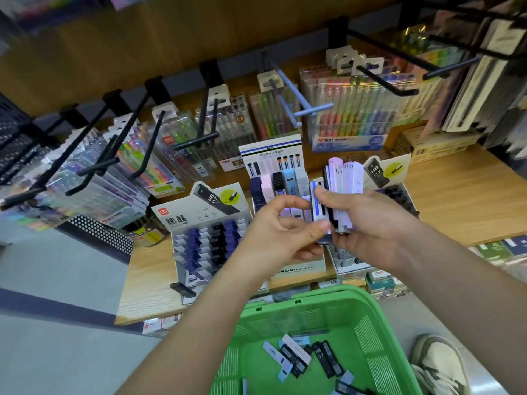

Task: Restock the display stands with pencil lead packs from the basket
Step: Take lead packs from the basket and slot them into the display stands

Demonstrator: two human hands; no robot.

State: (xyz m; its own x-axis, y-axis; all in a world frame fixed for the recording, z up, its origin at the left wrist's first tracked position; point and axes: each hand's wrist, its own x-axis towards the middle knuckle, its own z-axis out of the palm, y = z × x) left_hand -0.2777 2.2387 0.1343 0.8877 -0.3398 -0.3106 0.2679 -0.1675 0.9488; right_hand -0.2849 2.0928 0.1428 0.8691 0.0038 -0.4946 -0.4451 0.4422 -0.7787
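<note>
My right hand point(368, 223) grips a fanned bundle of pencil lead packs point(342, 183) in white, lilac and black, held upright above the shelf. My left hand point(282, 232) reaches in from the left, and its thumb and fingertips pinch the front blue-and-white pack point(319, 201) of that bundle. Behind the hands stands a display stand point(273, 166) with dark, pink and light-blue packs in slots. A grey stand point(205, 229) at the left holds purple and black packs. The green basket point(379, 323) below contains several loose packs point(310, 357).
Black pegboard hooks point(199, 138) with hanging pen sets jut out over the wooden shelf point(462, 201). One loose black pack point(182, 289) lies by the shelf's front edge. A third stand point(390, 172) is at the right. A shoe point(439, 363) shows beside the basket.
</note>
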